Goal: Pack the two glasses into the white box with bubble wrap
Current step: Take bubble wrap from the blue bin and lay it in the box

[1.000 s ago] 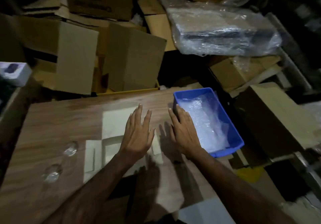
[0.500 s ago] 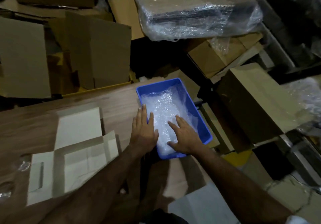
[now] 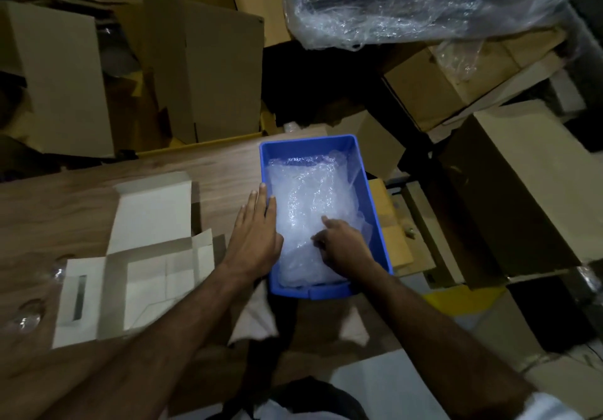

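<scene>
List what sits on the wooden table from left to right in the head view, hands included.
Two glasses at the left edge → unfolded white box → left hand, flat against the bin's left wall → blue bin holding bubble wrap, with the right hand grasping the wrap inside it.

White box (image 3: 143,256) lies open and flat on the table, two clear glasses (image 3: 29,313) left of it, crumpled bubble wrap (image 3: 310,198) right.

The table (image 3: 81,198) is showing a matt wood grain, and the white box (image 3: 143,266) is looking like plain matt card. The blue bin (image 3: 375,211) is reading as smooth plastic, with glossy, crinkly bubble wrap (image 3: 310,204) catching the light inside.
</scene>
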A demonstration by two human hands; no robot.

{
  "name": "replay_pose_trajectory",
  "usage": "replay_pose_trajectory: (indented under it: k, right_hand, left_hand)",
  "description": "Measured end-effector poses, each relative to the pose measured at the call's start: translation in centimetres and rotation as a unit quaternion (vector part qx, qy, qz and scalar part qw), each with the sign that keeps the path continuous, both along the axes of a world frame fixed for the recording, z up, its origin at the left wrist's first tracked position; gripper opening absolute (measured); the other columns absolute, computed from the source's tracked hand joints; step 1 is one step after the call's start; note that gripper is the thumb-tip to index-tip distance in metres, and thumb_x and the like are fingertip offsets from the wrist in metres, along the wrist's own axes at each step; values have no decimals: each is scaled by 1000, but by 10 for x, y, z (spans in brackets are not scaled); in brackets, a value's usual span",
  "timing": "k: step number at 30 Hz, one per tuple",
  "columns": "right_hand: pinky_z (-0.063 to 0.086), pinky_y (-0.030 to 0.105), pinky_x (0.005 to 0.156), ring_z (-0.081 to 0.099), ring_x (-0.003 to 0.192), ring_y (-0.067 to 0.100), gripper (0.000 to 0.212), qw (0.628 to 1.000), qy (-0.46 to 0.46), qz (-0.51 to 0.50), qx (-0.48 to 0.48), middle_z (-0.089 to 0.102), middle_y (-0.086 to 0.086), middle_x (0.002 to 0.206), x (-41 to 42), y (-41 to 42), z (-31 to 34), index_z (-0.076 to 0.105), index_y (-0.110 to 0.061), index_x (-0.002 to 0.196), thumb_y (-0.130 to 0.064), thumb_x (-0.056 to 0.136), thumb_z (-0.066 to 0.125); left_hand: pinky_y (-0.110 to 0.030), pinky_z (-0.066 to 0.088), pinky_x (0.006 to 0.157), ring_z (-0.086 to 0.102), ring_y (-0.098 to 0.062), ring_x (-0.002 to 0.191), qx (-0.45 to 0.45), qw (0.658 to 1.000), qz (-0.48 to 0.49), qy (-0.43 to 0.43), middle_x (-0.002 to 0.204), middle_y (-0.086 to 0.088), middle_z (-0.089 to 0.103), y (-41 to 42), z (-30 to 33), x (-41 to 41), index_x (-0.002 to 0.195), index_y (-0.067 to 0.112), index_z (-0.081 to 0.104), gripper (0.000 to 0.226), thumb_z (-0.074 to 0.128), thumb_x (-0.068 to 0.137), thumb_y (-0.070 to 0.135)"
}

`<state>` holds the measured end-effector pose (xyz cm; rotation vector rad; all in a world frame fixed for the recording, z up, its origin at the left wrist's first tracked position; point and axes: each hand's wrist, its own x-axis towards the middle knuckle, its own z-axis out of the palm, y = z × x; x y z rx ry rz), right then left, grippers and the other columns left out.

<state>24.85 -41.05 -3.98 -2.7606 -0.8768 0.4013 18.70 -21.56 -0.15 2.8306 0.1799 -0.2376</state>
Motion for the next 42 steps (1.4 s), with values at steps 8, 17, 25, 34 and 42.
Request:
replay_pose_trajectory:
  k: [8, 17, 25, 34, 42]
  right_hand:
    - [54, 38, 92, 62, 123, 28, 31, 986, -50, -54, 151, 59, 11, 144, -16, -15, 12, 72, -26, 124, -21, 95, 64]
    - [57, 36, 86, 66, 117, 26, 26, 948, -164, -101, 255, 63, 10, 139, -27, -19, 54, 71, -19, 120, -18, 96, 63]
    - [57, 32, 85, 66, 116, 13, 24, 921, -213, -119, 305, 66, 2, 135, -39, 3, 103, 69, -21, 123, -23, 101, 60]
    - [59, 36, 69, 71, 101, 16, 30, 904, -275, -6, 328, 70, -2, 123, -52, 43, 133, 66, -19, 129, -15, 99, 62]
    - [52, 23, 77, 64, 95, 5, 66, 959, -104, 117, 238, 70, -11, 108, -63, 98, 151, 67, -27, 123, -71, 74, 72]
  left_hand:
    - [-39, -4, 126, -21, -21, 153, -44, 999, -28, -2, 165, -6, -26, 5, 8, -9, 161, 23, -8, 86, 51, 98, 28]
    - [-48, 10, 125, -6, -27, 156, -48, 991, -113, -51, 168, -2, -17, 7, 11, 7, 159, 38, 19, 91, 73, 86, 46]
    - [-30, 20, 119, 3, -5, 150, -219, 966, -46, -132, 166, 18, -11, 11, 38, -25, 157, 37, 23, 102, 77, 74, 10]
    - [-39, 46, 111, 47, -2, 138, -376, 877, 34, -298, 156, 11, 43, 43, 78, -36, 131, 21, 66, 45, 75, 89, 9]
    - [-36, 52, 102, 66, -21, 119, -421, 854, 22, -305, 124, -6, 71, 152, 112, -100, 121, 5, 70, 39, 75, 82, 9]
